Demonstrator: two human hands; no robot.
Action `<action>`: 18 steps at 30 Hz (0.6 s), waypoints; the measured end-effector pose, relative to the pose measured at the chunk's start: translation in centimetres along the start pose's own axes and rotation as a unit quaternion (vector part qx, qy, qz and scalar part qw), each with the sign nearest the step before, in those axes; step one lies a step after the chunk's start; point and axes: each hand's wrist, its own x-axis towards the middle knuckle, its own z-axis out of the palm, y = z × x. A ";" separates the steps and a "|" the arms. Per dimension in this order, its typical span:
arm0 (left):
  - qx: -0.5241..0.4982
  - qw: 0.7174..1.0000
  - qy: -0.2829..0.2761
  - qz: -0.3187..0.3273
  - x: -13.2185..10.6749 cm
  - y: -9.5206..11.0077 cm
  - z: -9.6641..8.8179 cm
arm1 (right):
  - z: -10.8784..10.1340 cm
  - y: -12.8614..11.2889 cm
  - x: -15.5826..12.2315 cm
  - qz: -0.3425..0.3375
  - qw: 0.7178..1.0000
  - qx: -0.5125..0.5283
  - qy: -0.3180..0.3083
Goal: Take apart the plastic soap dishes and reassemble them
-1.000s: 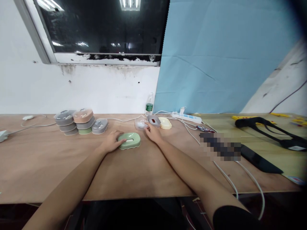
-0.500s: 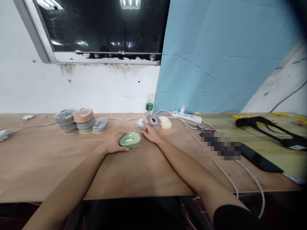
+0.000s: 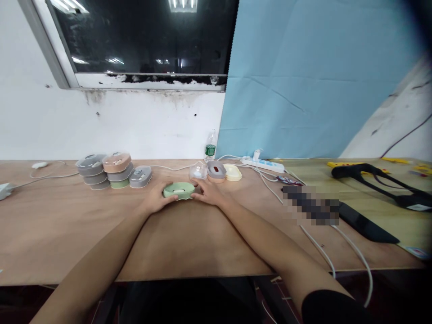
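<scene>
A green oval plastic case (image 3: 178, 190) is raised slightly off the wooden table (image 3: 189, 243), gripped from both ends. My left hand (image 3: 158, 198) clasps its left end with curled fingers. My right hand (image 3: 207, 192) holds its right end. Just behind the case sit a clear lid (image 3: 197, 172), a grey case part with a red spot (image 3: 216, 170) and a cream case part (image 3: 232, 173).
Stacked grey, peach and green cases (image 3: 108, 172) stand at the back left. A water bottle (image 3: 210, 147), a white power strip (image 3: 262, 165) with cables, a black flat object (image 3: 366, 223) and a black tool (image 3: 381, 183) lie to the right.
My right hand left the clear lid and came back onto the green case's right end. Both hands now lift the case a little and shift it leftward.
</scene>
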 end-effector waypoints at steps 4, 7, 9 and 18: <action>-0.006 1.000 0.012 -0.010 0.0 0.0 0.0 | 0.0 -0.2 0.0 0.009 1.000 -0.006 0.005; -0.006 1.000 0.009 -0.017 0.0 0.1 -0.1 | -0.1 -0.3 0.0 0.004 1.000 -0.024 -0.002; -0.008 1.000 0.010 -0.023 0.1 0.0 0.0 | -0.1 -0.4 0.0 -0.012 0.999 -0.034 -0.008; -0.058 0.997 0.040 -0.031 0.4 -1.0 0.3 | -0.1 -0.6 0.0 -0.038 0.998 -0.046 -0.009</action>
